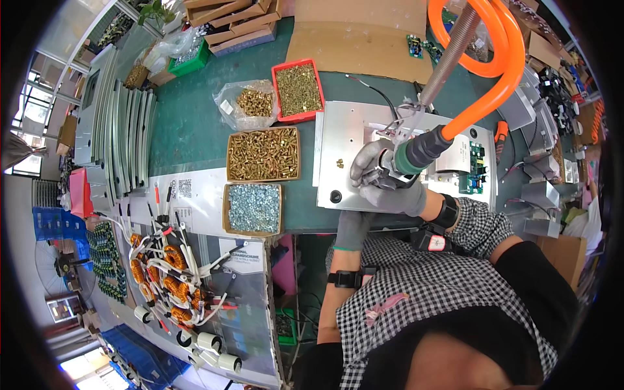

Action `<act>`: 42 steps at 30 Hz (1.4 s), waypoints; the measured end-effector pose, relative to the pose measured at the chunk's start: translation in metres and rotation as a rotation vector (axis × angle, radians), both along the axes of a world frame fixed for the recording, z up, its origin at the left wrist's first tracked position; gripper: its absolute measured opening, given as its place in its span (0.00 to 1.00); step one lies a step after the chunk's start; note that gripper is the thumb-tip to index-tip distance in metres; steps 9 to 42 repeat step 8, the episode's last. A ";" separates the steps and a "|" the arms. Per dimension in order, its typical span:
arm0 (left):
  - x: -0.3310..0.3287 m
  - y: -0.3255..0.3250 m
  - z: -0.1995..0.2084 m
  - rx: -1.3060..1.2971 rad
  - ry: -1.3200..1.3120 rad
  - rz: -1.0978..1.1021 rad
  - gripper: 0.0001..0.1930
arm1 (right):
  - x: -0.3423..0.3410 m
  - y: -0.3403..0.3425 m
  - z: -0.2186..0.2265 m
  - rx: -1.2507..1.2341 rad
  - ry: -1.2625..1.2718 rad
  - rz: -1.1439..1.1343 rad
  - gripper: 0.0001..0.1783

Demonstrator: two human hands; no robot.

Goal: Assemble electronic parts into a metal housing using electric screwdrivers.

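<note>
My right hand (pixel 396 188), in a grey glove, is closed round a powered screwdriver (pixel 413 156) with a green and black body. The screwdriver stands over a silver metal panel (pixel 351 130), and its tip is hidden by my fingers. My left hand (pixel 354 229), also gloved in grey, is at the panel's near edge, below my right hand; its fingers are hidden. A few small brass-coloured screws (pixel 339 164) lie on the panel left of my right hand. A green circuit board (pixel 478 168) sits at the panel's right side.
A thick orange hose (pixel 487 97) and a spring (pixel 450 55) rise from the screwdriver. Left of the panel stand a box of brass screws (pixel 263 154), a box of silvery hardware (pixel 253 208) and a red tray (pixel 299 90). Wired copper coils (pixel 174 286) lie farther left.
</note>
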State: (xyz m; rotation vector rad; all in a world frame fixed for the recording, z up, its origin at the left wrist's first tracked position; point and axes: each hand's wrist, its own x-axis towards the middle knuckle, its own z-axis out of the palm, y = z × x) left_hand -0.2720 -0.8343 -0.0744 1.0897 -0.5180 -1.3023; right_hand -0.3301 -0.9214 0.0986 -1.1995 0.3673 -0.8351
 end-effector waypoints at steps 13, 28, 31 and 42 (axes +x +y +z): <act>0.022 -0.003 0.006 0.165 0.917 -0.092 0.22 | 0.006 0.004 0.004 0.004 0.112 -0.087 0.16; 0.022 -0.003 0.006 0.165 0.917 -0.092 0.22 | 0.006 0.004 0.004 0.004 0.112 -0.087 0.16; 0.022 -0.003 0.006 0.165 0.917 -0.092 0.22 | 0.006 0.004 0.004 0.004 0.112 -0.087 0.16; 0.022 -0.003 0.006 0.165 0.917 -0.092 0.22 | 0.006 0.004 0.004 0.004 0.112 -0.087 0.16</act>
